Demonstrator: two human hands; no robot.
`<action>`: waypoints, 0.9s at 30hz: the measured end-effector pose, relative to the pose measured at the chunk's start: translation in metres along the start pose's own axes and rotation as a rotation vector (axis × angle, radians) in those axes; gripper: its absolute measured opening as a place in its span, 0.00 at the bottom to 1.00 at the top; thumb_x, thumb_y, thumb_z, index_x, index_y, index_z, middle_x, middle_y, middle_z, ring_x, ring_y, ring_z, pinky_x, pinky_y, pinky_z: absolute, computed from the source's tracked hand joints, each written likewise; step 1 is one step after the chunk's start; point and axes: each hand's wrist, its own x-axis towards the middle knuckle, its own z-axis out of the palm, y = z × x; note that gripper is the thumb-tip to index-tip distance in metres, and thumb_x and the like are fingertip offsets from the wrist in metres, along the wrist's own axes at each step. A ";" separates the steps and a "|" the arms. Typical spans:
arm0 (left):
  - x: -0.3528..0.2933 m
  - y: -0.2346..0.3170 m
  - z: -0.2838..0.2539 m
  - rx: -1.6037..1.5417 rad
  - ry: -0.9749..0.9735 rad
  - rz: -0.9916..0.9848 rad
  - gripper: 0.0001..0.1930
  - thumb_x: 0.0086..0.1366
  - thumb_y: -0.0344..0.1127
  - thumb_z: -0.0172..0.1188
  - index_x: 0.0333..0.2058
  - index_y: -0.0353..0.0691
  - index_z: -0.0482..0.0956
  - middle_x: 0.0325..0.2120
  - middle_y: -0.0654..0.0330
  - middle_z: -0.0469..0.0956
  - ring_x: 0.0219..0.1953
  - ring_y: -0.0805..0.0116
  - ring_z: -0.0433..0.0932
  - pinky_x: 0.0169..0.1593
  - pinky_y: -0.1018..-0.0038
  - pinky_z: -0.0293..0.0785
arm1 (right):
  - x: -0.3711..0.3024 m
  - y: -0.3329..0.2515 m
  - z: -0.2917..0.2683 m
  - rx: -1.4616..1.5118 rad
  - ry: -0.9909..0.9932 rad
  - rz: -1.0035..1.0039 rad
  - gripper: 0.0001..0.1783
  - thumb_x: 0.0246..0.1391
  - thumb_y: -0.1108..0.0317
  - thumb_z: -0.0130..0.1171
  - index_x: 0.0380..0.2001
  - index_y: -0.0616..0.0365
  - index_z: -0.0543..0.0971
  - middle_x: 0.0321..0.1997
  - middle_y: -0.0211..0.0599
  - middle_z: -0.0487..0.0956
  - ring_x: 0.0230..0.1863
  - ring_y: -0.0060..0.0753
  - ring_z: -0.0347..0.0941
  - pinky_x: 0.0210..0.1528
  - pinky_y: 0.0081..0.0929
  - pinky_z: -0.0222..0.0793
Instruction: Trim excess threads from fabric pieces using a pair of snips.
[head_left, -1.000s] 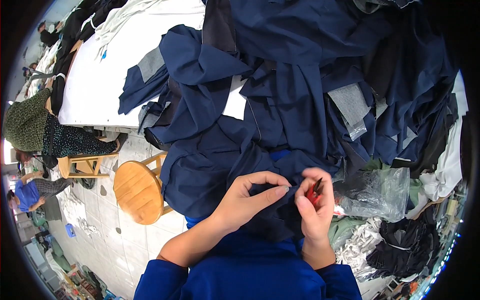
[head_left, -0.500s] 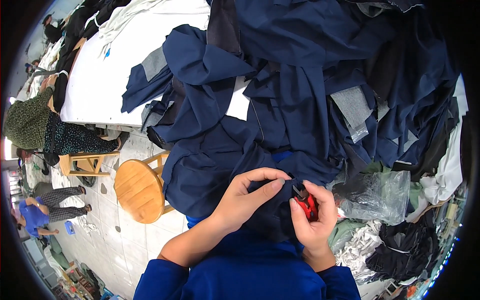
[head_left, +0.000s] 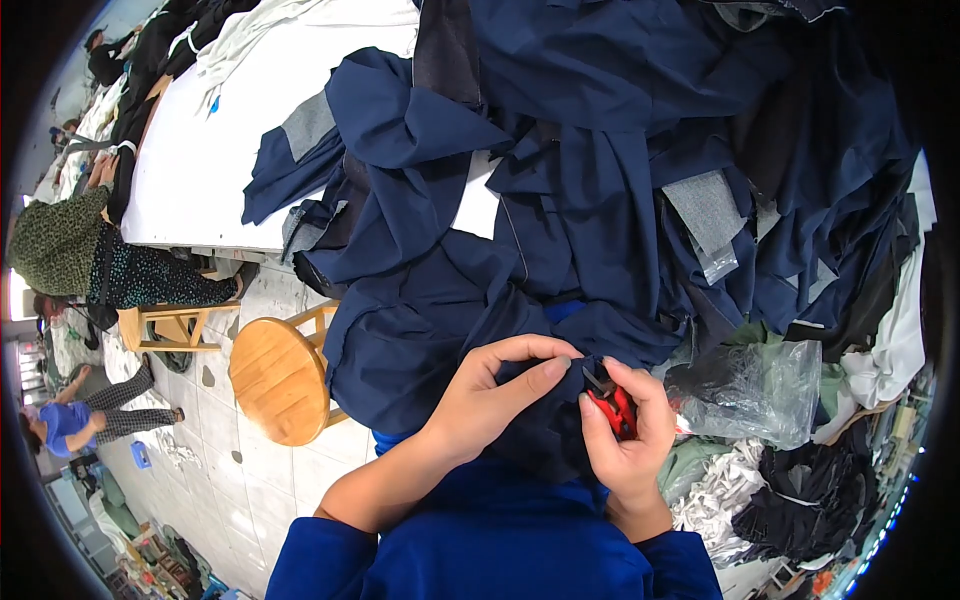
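My left hand (head_left: 505, 390) pinches an edge of navy cloth (head_left: 410, 335) between thumb and fingers, close in front of my body. Against the palm of my right hand (head_left: 637, 435) rest small red-handled thread snips (head_left: 617, 408), their metal tips pointing up toward the pinched edge. The right thumb and forefinger curl around the snips beside the cloth. Both hands' fingertips nearly meet there. The cloth drapes over my lap and runs up to a large heap of navy pieces (head_left: 600, 90), some with grey patches. The snips' lower end is hidden by my right hand.
A white table (head_left: 190, 170) carries the heap. To the left stands a round wooden stool (head_left: 280, 382) on the tiled floor. A clear plastic bag (head_left: 765, 395) and bundles of white and black scraps (head_left: 810, 500) lie right. One person sits at the table's far left; another walks below.
My hands have hardly moved; the snips have shifted slightly in my right hand. At the left, the walking person has changed stride and the seated person's arm has moved.
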 end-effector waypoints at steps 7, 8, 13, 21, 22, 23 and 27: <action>-0.001 -0.002 -0.001 0.011 0.012 0.019 0.10 0.63 0.32 0.57 0.40 0.33 0.78 0.37 0.63 0.77 0.41 0.80 0.72 0.47 0.84 0.65 | 0.002 -0.003 0.001 -0.010 0.005 0.001 0.21 0.41 0.83 0.62 0.42 0.66 0.74 0.27 0.41 0.76 0.24 0.26 0.72 0.27 0.16 0.66; -0.001 -0.002 0.000 0.011 0.012 0.020 0.10 0.63 0.32 0.57 0.40 0.33 0.78 0.37 0.63 0.77 0.41 0.80 0.72 0.47 0.84 0.65 | 0.001 -0.003 0.001 -0.010 0.005 0.001 0.21 0.41 0.83 0.62 0.42 0.66 0.74 0.27 0.41 0.76 0.24 0.26 0.72 0.27 0.16 0.66; -0.002 -0.001 0.003 0.115 0.015 0.127 0.10 0.60 0.28 0.60 0.40 0.33 0.78 0.36 0.62 0.78 0.39 0.79 0.74 0.45 0.82 0.68 | 0.000 -0.001 0.000 -0.044 0.006 -0.021 0.21 0.39 0.82 0.63 0.41 0.66 0.75 0.30 0.43 0.78 0.26 0.32 0.75 0.29 0.20 0.69; -0.001 -0.003 0.004 0.242 0.055 0.259 0.08 0.58 0.26 0.60 0.37 0.32 0.78 0.31 0.61 0.77 0.34 0.79 0.73 0.38 0.83 0.67 | 0.002 -0.005 -0.001 -0.054 -0.002 -0.003 0.21 0.38 0.82 0.64 0.41 0.66 0.76 0.30 0.43 0.78 0.27 0.33 0.76 0.31 0.21 0.70; -0.001 -0.003 0.004 0.277 0.062 0.288 0.08 0.58 0.26 0.61 0.37 0.31 0.78 0.30 0.61 0.77 0.32 0.79 0.72 0.37 0.83 0.66 | 0.003 -0.005 -0.002 -0.065 -0.004 -0.013 0.21 0.38 0.82 0.64 0.41 0.65 0.77 0.30 0.43 0.78 0.27 0.33 0.76 0.31 0.21 0.70; -0.001 -0.002 0.004 0.277 0.062 0.287 0.08 0.58 0.26 0.61 0.37 0.31 0.78 0.30 0.61 0.77 0.32 0.79 0.72 0.37 0.83 0.66 | 0.004 -0.006 -0.002 -0.065 -0.004 -0.012 0.21 0.38 0.82 0.64 0.41 0.65 0.77 0.30 0.43 0.78 0.27 0.33 0.76 0.31 0.21 0.70; -0.001 -0.003 0.003 0.312 0.074 0.302 0.08 0.57 0.25 0.60 0.36 0.31 0.78 0.29 0.62 0.76 0.31 0.79 0.72 0.35 0.83 0.65 | 0.005 -0.007 -0.003 -0.098 -0.017 -0.028 0.20 0.38 0.82 0.63 0.40 0.66 0.77 0.30 0.43 0.78 0.27 0.33 0.76 0.31 0.21 0.70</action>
